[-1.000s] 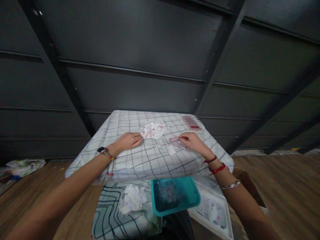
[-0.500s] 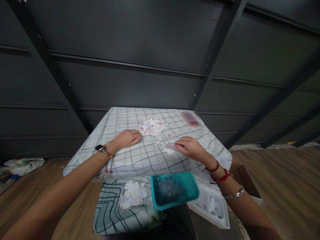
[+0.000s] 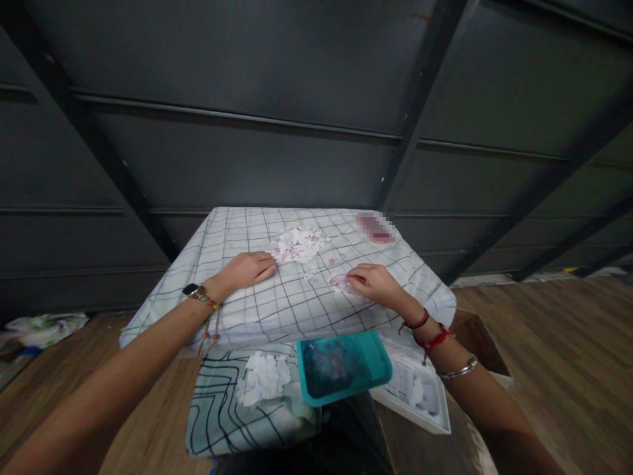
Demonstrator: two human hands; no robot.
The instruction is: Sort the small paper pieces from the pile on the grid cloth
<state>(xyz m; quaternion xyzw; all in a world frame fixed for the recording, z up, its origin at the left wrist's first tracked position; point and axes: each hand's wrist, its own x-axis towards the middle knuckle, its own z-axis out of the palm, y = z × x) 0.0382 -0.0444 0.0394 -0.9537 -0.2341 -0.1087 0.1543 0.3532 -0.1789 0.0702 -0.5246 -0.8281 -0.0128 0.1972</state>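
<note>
My left hand lies palm down on the checked tablecloth, fingers extended beside a heap of small white paper scraps with pink marks. Nothing shows in its grasp. To the right, my right hand is closed in a pinch at the edge of a thin, pale pink-patterned piece low over the cloth. Its exact kind is too small to tell. A few loose scraps lie between the two hands.
A teal plastic tray with a dark, stained inside sits at the table's near edge. Left of it, white scraps rest on a folded cloth. A white box stands to its right. A blurred-out pinkish object lies at the far right.
The view has shifted slightly. My right hand keeps its pinch, and the pink-patterned piece by its fingertips has turned a little. My left hand stays by the heap.
</note>
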